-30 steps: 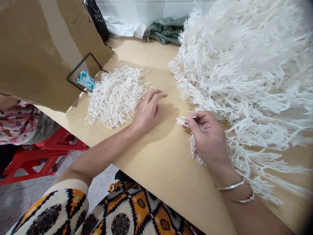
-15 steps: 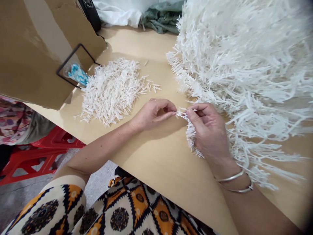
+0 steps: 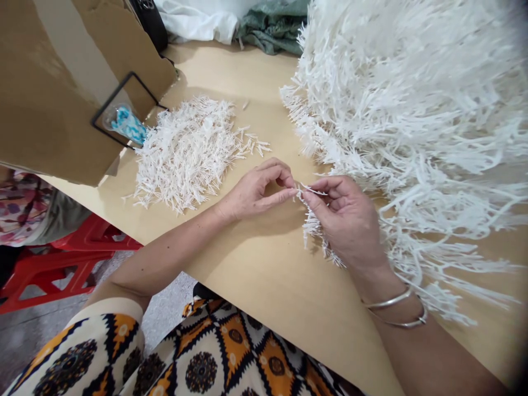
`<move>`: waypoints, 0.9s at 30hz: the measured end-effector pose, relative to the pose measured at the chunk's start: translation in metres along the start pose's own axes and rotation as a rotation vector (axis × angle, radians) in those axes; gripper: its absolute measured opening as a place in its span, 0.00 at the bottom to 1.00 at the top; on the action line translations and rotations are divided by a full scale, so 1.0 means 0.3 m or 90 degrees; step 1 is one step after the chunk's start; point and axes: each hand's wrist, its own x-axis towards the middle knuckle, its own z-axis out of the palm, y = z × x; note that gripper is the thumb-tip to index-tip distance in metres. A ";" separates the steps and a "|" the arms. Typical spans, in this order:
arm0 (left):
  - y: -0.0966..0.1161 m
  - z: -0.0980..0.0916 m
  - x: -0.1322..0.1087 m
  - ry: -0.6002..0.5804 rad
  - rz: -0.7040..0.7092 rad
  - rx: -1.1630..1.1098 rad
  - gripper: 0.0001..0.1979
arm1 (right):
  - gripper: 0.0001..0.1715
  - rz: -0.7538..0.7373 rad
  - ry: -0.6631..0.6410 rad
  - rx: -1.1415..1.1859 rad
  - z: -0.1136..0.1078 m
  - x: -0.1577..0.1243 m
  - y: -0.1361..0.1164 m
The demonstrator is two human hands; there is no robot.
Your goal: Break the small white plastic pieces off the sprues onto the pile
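Note:
Between my two hands stretches a thin white branched plastic strand (image 3: 302, 190). My left hand (image 3: 264, 190) pinches one end of it between thumb and fingertips. Thumb and forefinger of my right hand (image 3: 348, 217) grip the strand close by, with a thin sprig sticking out over the fingers. Below my right hand, a fringed white tuft (image 3: 315, 228) hangs down to the table, partly hidden by the palm. Left of my hands lies a pile of short white branched pieces (image 3: 185, 151). Close on the right rises a much larger heap of long white strands (image 3: 412, 121).
A cardboard box (image 3: 78, 82) stands at the left on the tan table (image 3: 247, 264). By it are a black wire frame (image 3: 119, 88), a clear cup with blue-and-white contents (image 3: 127, 125) and a black phone (image 3: 150, 22). Green cloth (image 3: 272, 27) lies behind; red stools (image 3: 61, 269) stand below.
My right hand has shifted slightly left, closer to my left fingertips. The hanging tuft has swung left with it, and a longer sprig now shows above the right fingers.

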 end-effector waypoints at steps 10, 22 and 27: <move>-0.020 0.011 0.002 -0.020 -0.019 -0.019 0.12 | 0.13 -0.011 0.000 -0.020 0.002 -0.005 0.002; -0.030 0.044 -0.008 0.164 -0.132 0.239 0.05 | 0.10 -0.024 -0.086 -0.034 -0.009 -0.008 -0.002; -0.069 0.000 -0.010 0.268 -0.175 0.312 0.08 | 0.12 -0.028 -0.040 -0.019 -0.002 -0.006 -0.004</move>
